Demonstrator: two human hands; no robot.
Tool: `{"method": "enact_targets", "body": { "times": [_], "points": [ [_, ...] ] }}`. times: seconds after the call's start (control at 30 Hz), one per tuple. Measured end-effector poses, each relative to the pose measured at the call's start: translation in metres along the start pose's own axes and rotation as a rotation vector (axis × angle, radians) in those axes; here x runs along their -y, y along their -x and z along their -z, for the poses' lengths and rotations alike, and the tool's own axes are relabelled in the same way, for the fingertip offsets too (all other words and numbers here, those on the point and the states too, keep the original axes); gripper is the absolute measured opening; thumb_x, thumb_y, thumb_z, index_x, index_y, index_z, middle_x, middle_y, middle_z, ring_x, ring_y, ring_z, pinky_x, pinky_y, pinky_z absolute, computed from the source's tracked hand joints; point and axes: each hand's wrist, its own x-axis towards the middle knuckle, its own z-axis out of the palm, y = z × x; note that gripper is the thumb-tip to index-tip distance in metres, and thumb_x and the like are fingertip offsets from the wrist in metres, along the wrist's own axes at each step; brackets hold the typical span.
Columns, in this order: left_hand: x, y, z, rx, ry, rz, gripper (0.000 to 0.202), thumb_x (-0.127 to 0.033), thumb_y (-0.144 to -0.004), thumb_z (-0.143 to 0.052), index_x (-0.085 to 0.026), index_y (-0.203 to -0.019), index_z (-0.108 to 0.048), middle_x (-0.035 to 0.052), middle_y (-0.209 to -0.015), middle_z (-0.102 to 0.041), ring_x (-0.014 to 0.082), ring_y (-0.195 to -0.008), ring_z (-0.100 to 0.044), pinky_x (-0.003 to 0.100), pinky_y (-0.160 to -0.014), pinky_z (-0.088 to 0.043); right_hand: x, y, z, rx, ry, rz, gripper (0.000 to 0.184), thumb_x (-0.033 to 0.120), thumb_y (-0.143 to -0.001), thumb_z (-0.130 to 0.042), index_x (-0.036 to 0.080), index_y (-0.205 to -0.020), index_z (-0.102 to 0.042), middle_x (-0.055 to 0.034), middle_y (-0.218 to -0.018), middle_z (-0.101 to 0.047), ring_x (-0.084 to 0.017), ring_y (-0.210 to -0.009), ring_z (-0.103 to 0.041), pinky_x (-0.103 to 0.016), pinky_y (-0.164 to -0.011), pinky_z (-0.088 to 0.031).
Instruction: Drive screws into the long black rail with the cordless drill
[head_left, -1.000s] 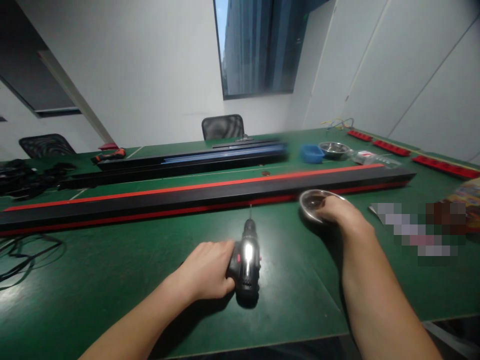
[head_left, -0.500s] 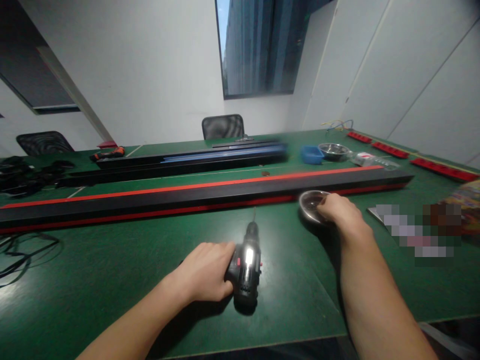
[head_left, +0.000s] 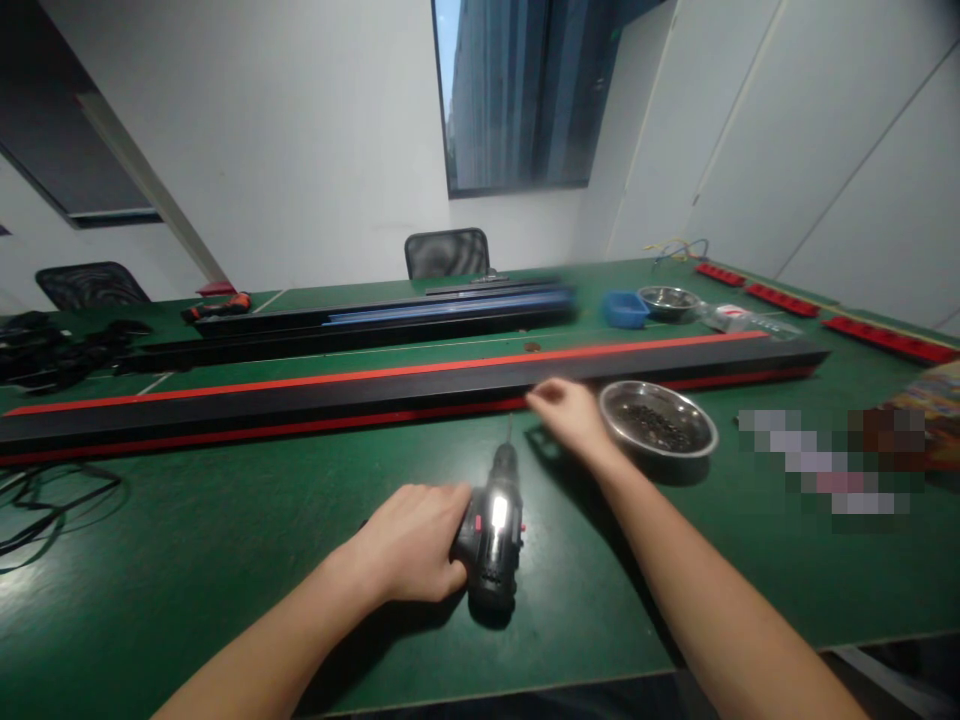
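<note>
My left hand [head_left: 420, 545] is wrapped round the handle of a black cordless drill [head_left: 496, 540], which lies low over the table with its thin bit pointing away from me. Just beyond the bit runs a long black bar with red edges [head_left: 420, 385]. My right hand [head_left: 566, 410] hovers at the bar's near side, thumb and fingers pinched together; whatever is between the fingertips is too small to make out. Right beside that wrist stands a round metal bowl [head_left: 701, 445] with many small dark pieces, like screws, in it.
Behind the bar lie more long black profiles [head_left: 375, 325], an orange-and-black power tool [head_left: 217, 308], a blue tray [head_left: 625, 310] and a second metal bowl [head_left: 669, 302]. Red strips [head_left: 885, 340] line the right edge. Black cables [head_left: 60, 500] lie at left on the green table [head_left: 247, 520].
My right hand has come out of the metal bowl and moved left to the bar, near the drill bit, fingers pinched. My left hand and the drill have stayed put.
</note>
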Motion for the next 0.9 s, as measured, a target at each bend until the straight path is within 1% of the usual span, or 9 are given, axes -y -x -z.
{"method": "enact_targets", "body": {
  "times": [0.07,0.17,0.33,0.43,0.6,0.8,0.9],
  "points": [
    [0.0,0.0,0.0,0.001,-0.002,0.0,0.024,-0.035,-0.072,-0.058,-0.025,-0.092,-0.046,0.0062,-0.092,-0.069,0.0307,-0.078,-0.068,0.039,-0.065,-0.046,-0.005,0.001,-0.02,0.023,-0.124,-0.062,0.013,0.023,-0.086,-0.071,0.014,-0.093,-0.077,-0.0089,-0.095,-0.078,-0.019,-0.087,-0.071,-0.029,-0.082,-0.053],
    [0.001,0.001,0.0,0.0,-0.006,-0.002,0.025,-0.035,-0.073,-0.057,-0.025,-0.093,-0.046,0.0062,-0.092,-0.069,0.031,-0.078,-0.067,0.039,-0.065,-0.046,-0.013,0.0,-0.034,0.044,-0.231,-0.118,0.014,0.021,-0.087,-0.07,0.012,-0.095,-0.076,-0.0109,-0.097,-0.078,-0.018,-0.084,-0.071,-0.028,-0.078,-0.054],
    [0.001,0.001,-0.001,-0.009,-0.006,-0.011,0.025,-0.036,-0.073,-0.058,-0.025,-0.093,-0.046,0.0059,-0.092,-0.069,0.0312,-0.078,-0.067,0.039,-0.065,-0.045,-0.012,-0.001,-0.033,0.117,-0.285,-0.19,0.019,0.022,-0.089,-0.069,0.009,-0.102,-0.077,-0.0123,-0.093,-0.078,-0.014,-0.068,-0.067,-0.024,-0.063,-0.05],
    [0.001,0.001,-0.002,-0.013,-0.004,-0.012,0.025,-0.036,-0.073,-0.058,-0.025,-0.092,-0.046,0.0057,-0.091,-0.069,0.0312,-0.078,-0.068,0.039,-0.065,-0.046,-0.01,0.001,-0.033,0.172,-0.282,-0.19,0.019,0.02,-0.089,-0.07,0.009,-0.101,-0.078,-0.0115,-0.09,-0.078,-0.013,-0.062,-0.064,-0.022,-0.057,-0.047],
    [0.002,0.0,-0.003,-0.02,-0.006,-0.022,0.024,-0.036,-0.074,-0.057,-0.026,-0.093,-0.045,0.0052,-0.092,-0.069,0.0314,-0.079,-0.068,0.039,-0.064,-0.045,-0.011,0.0,-0.035,0.209,-0.269,-0.172,0.016,0.018,-0.09,-0.068,0.007,-0.097,-0.079,-0.0098,-0.083,-0.077,-0.011,-0.056,-0.06,-0.02,-0.054,-0.045],
    [0.003,0.0,-0.004,-0.015,-0.011,-0.013,0.025,-0.036,-0.073,-0.057,-0.025,-0.093,-0.046,0.006,-0.092,-0.069,0.0312,-0.08,-0.067,0.039,-0.066,-0.045,-0.01,-0.001,-0.033,0.231,-0.275,-0.173,0.014,0.016,-0.089,-0.068,0.008,-0.093,-0.079,-0.0093,-0.082,-0.076,-0.01,-0.055,-0.06,-0.02,-0.055,-0.046],
    [0.003,0.001,-0.005,-0.021,-0.008,-0.019,0.025,-0.036,-0.074,-0.057,-0.025,-0.093,-0.046,0.0057,-0.092,-0.069,0.031,-0.079,-0.067,0.039,-0.066,-0.044,-0.011,-0.001,-0.033,0.233,-0.275,-0.197,0.014,0.016,-0.089,-0.068,0.008,-0.091,-0.079,-0.0092,-0.08,-0.076,-0.01,-0.054,-0.059,-0.019,-0.053,-0.045]
  ]
}}
